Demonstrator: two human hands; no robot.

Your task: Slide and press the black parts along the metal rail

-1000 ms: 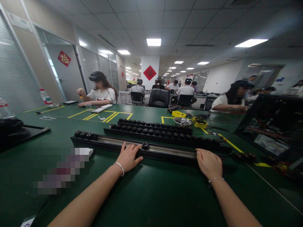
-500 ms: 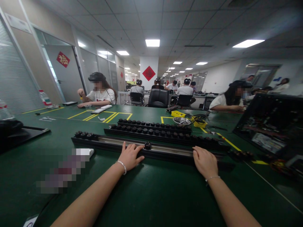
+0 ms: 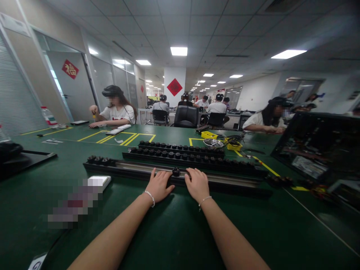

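The front rail (image 3: 137, 167) lies lengthwise across the green tabletop (image 3: 168, 236), its pale metallic channel facing up. A single black component (image 3: 176, 171) sits in the channel near mid-length, between the two hands. Three end components (image 3: 98, 160) stand side by side at the left end of the same rail.

The left hand (image 3: 159, 186) is palm down, its fingers slightly spread over the near edge of the front rail and its thumb extended toward the right. Its index fingertip is at the left side of the black component; whether it presses on the component cannot be told. The right hand (image 3: 198, 184) is palm down to the right of the component, fingers loosely together and bent over the rail, thumb angled out on the near side. Neither hand pinches a part.

Behind the front rail, the middle rail (image 3: 157, 152) and the rear rail (image 3: 157, 144) each carry a row of black components. Loose components (image 3: 278, 181) lie beyond the right end of the front rail. A metal dish (image 3: 213, 143) is located between two yellow bins, the far bin (image 3: 208, 135) and the near bin (image 3: 233, 145). An open equipment case (image 3: 309, 146) stands at the right. A blurred device (image 3: 97, 183) lies at the left, in front of the front rail. Across the tabletop, a seated person (image 3: 119, 112) is at the left
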